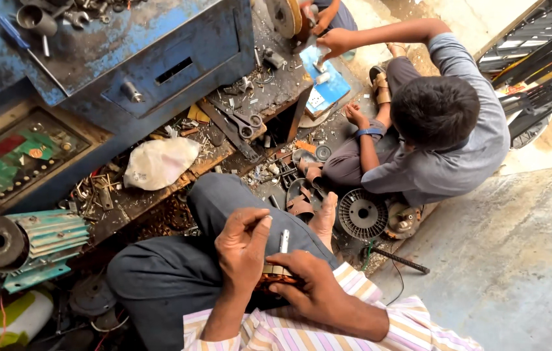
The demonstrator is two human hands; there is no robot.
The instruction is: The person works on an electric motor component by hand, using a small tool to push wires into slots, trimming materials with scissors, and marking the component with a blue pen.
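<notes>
My left hand (242, 250) is raised over my lap, thumb and fingers pinched on something thin that I cannot make out. My right hand (311, 286) grips a small copper-wound motor part (274, 275) resting on my dark-trousered knee (178, 266). A slim silver tool (283, 241) sticks up just above that part, between the two hands. Both forearms come out of striped sleeves at the bottom edge.
A second person in a grey shirt (445, 149) sits on the floor ahead, reaching to a blue board (328, 88). A blue metal workbench (159, 58), pliers (240, 123), a white bag (159, 162), a teal motor (32, 244) and a round fan cover (361, 213) lie around.
</notes>
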